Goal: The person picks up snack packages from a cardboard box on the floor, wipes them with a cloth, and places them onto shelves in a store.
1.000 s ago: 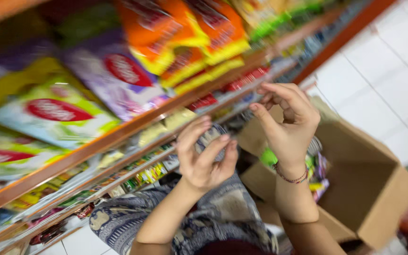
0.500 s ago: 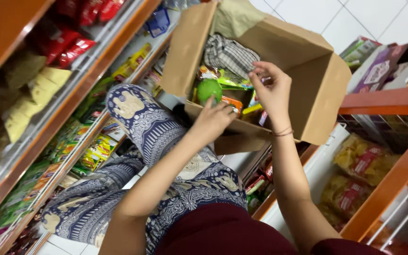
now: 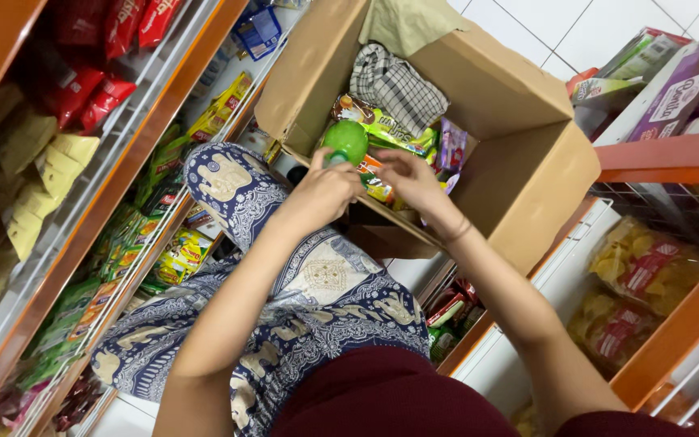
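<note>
- Green ball [image 3: 347,139] sits in the box [image 3: 519,186], atop snack packets [image 3: 382,129], touching the left hand [image 3: 324,193].
- Left hand has closed in on it since a moment ago; grip unclear.
- Right hand [image 3: 408,180] has dropped lower, fingers pinching a packet [image 3: 378,188].

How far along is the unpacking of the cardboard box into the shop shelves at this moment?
Done: the shelves on the left already hold many snack packets. In hand: the left hand and right hand are both at the rim of the cardboard box, by a green round container. Left: the box holds many packets and a checked cloth.
</note>
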